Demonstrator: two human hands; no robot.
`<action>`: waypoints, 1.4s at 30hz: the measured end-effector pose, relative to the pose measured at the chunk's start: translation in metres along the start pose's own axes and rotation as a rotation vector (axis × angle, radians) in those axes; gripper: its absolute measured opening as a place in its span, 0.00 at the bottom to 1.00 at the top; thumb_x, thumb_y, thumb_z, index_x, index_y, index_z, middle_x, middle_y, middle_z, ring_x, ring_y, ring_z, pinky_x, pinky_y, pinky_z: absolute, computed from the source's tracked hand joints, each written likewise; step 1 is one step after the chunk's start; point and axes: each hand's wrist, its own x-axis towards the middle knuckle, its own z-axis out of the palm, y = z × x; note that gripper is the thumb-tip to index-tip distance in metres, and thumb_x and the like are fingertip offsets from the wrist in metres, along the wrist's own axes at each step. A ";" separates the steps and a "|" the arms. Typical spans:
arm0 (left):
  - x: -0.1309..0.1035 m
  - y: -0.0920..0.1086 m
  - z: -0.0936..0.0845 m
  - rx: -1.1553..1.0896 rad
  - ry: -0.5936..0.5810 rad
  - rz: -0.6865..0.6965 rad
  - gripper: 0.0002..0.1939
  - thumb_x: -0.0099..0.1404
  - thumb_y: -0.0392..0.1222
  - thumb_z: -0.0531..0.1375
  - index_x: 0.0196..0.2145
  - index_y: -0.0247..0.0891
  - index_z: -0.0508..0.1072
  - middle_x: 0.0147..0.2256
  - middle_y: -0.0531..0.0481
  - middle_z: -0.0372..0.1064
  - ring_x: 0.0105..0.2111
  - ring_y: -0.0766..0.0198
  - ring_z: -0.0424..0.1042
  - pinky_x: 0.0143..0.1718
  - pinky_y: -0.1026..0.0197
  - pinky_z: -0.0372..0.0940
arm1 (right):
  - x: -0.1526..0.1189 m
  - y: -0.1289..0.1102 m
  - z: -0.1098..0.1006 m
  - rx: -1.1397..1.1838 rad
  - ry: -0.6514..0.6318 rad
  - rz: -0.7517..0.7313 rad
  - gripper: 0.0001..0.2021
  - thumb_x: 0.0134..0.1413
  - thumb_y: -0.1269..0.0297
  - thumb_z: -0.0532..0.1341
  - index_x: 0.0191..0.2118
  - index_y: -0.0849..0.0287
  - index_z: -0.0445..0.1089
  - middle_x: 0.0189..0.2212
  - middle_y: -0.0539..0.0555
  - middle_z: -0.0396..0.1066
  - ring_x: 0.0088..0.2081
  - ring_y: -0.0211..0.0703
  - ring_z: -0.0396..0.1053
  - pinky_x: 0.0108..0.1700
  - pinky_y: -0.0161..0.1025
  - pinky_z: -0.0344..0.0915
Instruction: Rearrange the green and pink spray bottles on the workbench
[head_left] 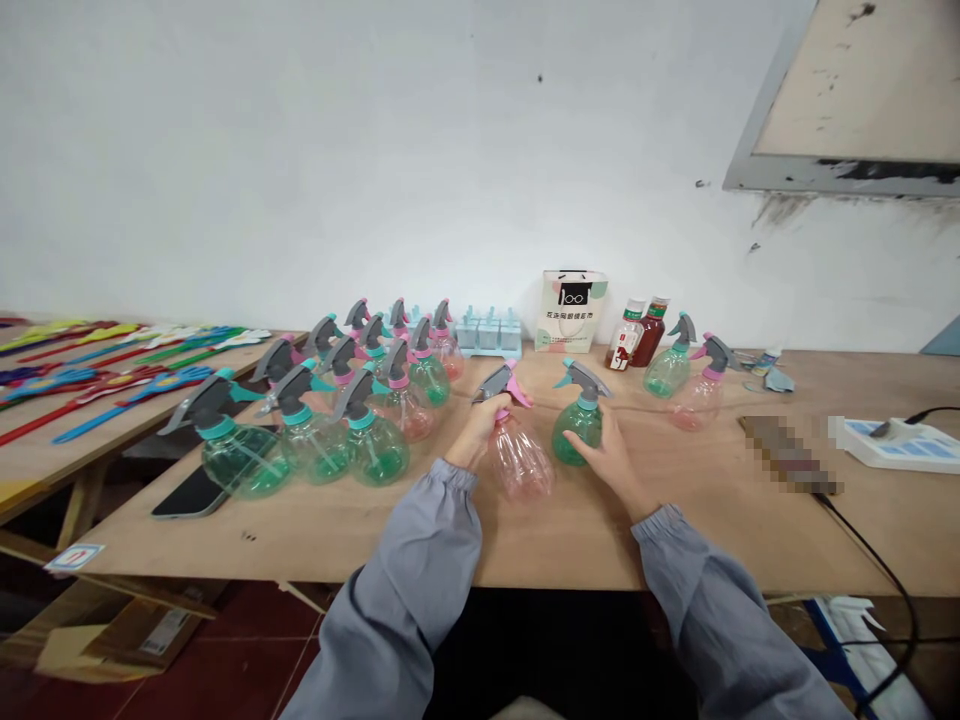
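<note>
Beyond both my hands stands the white wall (375, 150), and beneath them spreads the wooden table (450, 540). Well to the left of my left hand is a second table (232, 372), laid with bright flower-tipped sticks (127, 400). Nearer that hand, on its left, crowds a group of green and pink spray bottles (379, 455), the closest leaning their grey heads about at different angles. Far to the right of my right hand lies a white power strip (900, 455). Straight beyond my hands, near the wall, stands a paper bag (566, 310), with a pale blue mould set (487, 332) beside it, beyond my left hand. My left hand (480, 425) is closed round the neck of a pink spray bottle (521, 460), just under its grey and pink head; the body tilts, and I can't tell whether its base touches the wood. My right hand (611, 455) grips the side of a green spray bottle (574, 438), thumb across the front, just right of the pink one. To the right of that hand and farther off, a green and a pink bottle (694, 402) stand together, and left of them lean two drink bottles (628, 335). A dark phone (184, 495) lies left of my left hand, partly under the group. Smallest is a little white bottle (766, 360), far right beyond my right hand.
</note>
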 end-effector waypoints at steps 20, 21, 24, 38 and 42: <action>-0.007 -0.006 -0.019 0.604 0.215 0.440 0.27 0.50 0.41 0.70 0.49 0.45 0.74 0.42 0.51 0.76 0.45 0.58 0.74 0.51 0.59 0.63 | 0.000 0.002 0.002 0.017 0.020 0.001 0.37 0.53 0.43 0.65 0.63 0.57 0.58 0.59 0.66 0.66 0.61 0.62 0.65 0.63 0.62 0.62; -0.015 -0.007 -0.022 0.620 0.199 0.449 0.34 0.48 0.42 0.72 0.54 0.46 0.71 0.47 0.50 0.75 0.49 0.56 0.74 0.54 0.58 0.62 | 0.000 0.002 0.002 0.013 0.025 -0.001 0.37 0.53 0.43 0.65 0.63 0.58 0.58 0.59 0.67 0.66 0.61 0.62 0.65 0.62 0.62 0.62; -0.036 -0.015 -0.036 0.706 0.183 0.397 0.47 0.42 0.44 0.76 0.59 0.46 0.64 0.58 0.43 0.68 0.59 0.46 0.68 0.61 0.49 0.57 | 0.001 0.006 0.004 0.003 0.025 -0.006 0.38 0.53 0.42 0.65 0.63 0.57 0.58 0.58 0.67 0.67 0.61 0.62 0.66 0.62 0.63 0.62; 0.092 -0.026 -0.049 1.196 0.408 0.233 0.39 0.64 0.51 0.64 0.66 0.35 0.57 0.64 0.25 0.58 0.65 0.32 0.56 0.62 0.41 0.52 | 0.001 0.007 0.006 0.011 0.025 -0.003 0.36 0.53 0.42 0.65 0.61 0.57 0.59 0.55 0.66 0.69 0.58 0.64 0.68 0.59 0.64 0.65; 0.123 -0.025 -0.045 1.030 0.470 0.213 0.36 0.62 0.44 0.66 0.62 0.28 0.59 0.61 0.21 0.62 0.66 0.35 0.55 0.62 0.44 0.51 | 0.000 0.005 0.006 0.008 0.031 0.004 0.36 0.54 0.43 0.65 0.62 0.58 0.58 0.57 0.67 0.68 0.59 0.64 0.67 0.60 0.63 0.64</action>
